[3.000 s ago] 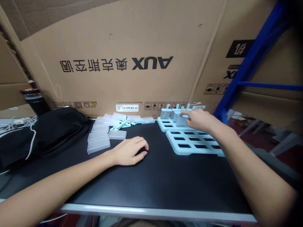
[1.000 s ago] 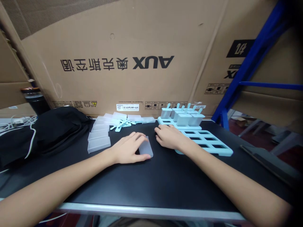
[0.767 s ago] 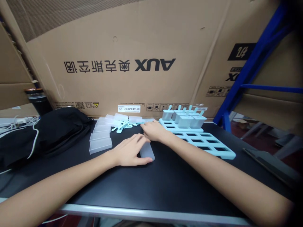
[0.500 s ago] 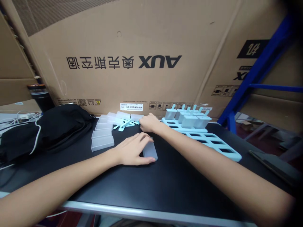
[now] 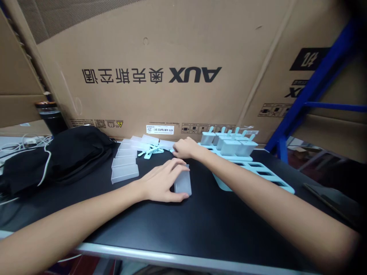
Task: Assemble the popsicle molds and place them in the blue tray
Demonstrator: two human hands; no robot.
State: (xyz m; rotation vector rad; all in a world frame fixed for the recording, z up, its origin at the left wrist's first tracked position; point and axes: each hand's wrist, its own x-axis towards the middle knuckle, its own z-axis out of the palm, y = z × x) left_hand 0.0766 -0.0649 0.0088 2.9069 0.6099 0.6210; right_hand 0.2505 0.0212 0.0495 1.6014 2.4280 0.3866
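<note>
My left hand [image 5: 163,181] grips a translucent plastic mold [image 5: 182,183] lying on the black table, thumb at its near end and fingers at its far end. Farther back, my right hand [image 5: 185,148] is closed, with a light blue stick tip [image 5: 172,150] showing at its fingertips. Just left of it lies a pile of light blue sticks [image 5: 151,151]. Several more translucent molds [image 5: 125,173] lie in a curved row behind and left of the pile. Right of my right hand, filled molds with sticks [image 5: 229,147] stand upright in a light blue rack.
A second light blue rack [image 5: 279,184] lies partly under my right forearm. A black bag [image 5: 71,152], white cables [image 5: 46,160] and a dark bottle [image 5: 51,118] are at left. A large cardboard box [image 5: 160,46] stands behind the table; a blue metal frame [image 5: 312,80] is at right.
My right hand has drawn slightly right from the stick pile, with a stick tip now showing at its fingers. My left hand stays on the mold. More of the second rack shows beneath my forearm.
</note>
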